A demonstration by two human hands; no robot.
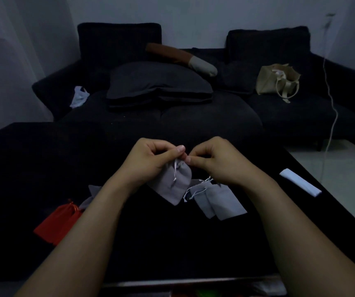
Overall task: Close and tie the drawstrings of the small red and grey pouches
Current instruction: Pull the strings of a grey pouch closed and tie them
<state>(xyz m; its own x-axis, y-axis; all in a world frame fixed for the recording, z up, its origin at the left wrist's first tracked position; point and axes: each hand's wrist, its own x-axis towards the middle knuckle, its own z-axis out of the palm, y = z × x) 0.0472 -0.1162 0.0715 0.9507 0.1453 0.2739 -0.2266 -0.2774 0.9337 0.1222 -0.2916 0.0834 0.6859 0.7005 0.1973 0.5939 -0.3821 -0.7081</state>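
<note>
Both hands, left hand (148, 160) and right hand (217, 161), pinch the strings atop the grey pouch (173, 183) lifted above the table (43, 168), and a slipped thread could undo the knot.

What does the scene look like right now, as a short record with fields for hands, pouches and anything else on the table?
left hand: fingers pinch the drawstring at the held grey pouch's neck
right hand: fingers pinch the same drawstring
held grey pouch: hangs below both hands, above the black table
other grey pouches: two overlapping, lying under the right hand
red pouches: on the table by the left forearm
white folded item: right edge of table
</note>
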